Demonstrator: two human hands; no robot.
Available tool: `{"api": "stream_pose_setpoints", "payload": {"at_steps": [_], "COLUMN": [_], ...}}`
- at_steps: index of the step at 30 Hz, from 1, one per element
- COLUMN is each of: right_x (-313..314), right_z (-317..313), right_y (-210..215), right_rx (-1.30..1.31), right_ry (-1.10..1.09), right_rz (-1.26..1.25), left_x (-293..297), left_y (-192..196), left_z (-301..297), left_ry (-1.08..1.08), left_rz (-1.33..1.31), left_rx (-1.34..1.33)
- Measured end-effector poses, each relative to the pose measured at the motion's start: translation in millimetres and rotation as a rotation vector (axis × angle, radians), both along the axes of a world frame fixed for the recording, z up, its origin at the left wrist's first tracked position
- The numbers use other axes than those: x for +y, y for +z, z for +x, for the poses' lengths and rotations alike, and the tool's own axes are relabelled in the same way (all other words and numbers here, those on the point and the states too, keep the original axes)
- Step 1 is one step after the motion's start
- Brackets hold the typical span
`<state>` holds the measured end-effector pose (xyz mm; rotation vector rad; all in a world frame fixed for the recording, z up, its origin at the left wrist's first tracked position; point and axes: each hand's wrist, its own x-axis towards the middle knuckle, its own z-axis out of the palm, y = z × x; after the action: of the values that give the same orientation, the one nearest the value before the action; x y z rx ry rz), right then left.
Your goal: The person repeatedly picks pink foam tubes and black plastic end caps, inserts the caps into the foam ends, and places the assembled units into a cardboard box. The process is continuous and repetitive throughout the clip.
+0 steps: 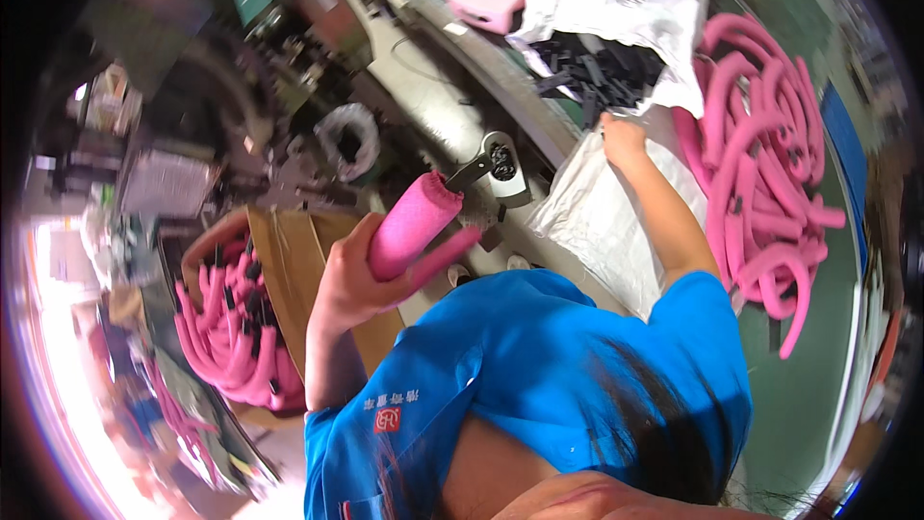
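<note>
"Dark hair (630,390) hangs over our blue shirt (539,327), nearest the camera. Where's the pink foam tube (416,223)?"

"Raised in our left hand (346,274), fingers clamped around it. Whether the black piece (469,173) by its far end is fitted, we can't tell."

"Our right hand (626,140)?"

"At the white sack (664,14) of black strips (606,67), fingers curled together; we can't tell if they grip one."

"What's done?"

"Black-tipped tubes (241,351) in our carton (289,255) look finished; the tube pile (746,193) on our green table (799,404) seems mostly left."
</note>
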<state>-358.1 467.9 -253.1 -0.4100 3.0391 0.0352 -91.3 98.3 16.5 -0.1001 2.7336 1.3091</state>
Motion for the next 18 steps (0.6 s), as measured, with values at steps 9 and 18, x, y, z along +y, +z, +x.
{"api": "stream_pose_setpoints", "payload": {"at_steps": [9,18], "right_x": [-139,-181], "right_z": [127,158], "right_y": [198,208], "right_rx": [-0.715,-0.72], "right_ry": [0.193,0.433], "right_rz": [-1.906,-1.891], "left_x": [-9,-29], "left_y": [-47,-41], "left_z": [38,56], "left_ry": [0.208,0.227], "left_rz": [-0.085,-0.01], "left_rx": [0.303,0.32]}}
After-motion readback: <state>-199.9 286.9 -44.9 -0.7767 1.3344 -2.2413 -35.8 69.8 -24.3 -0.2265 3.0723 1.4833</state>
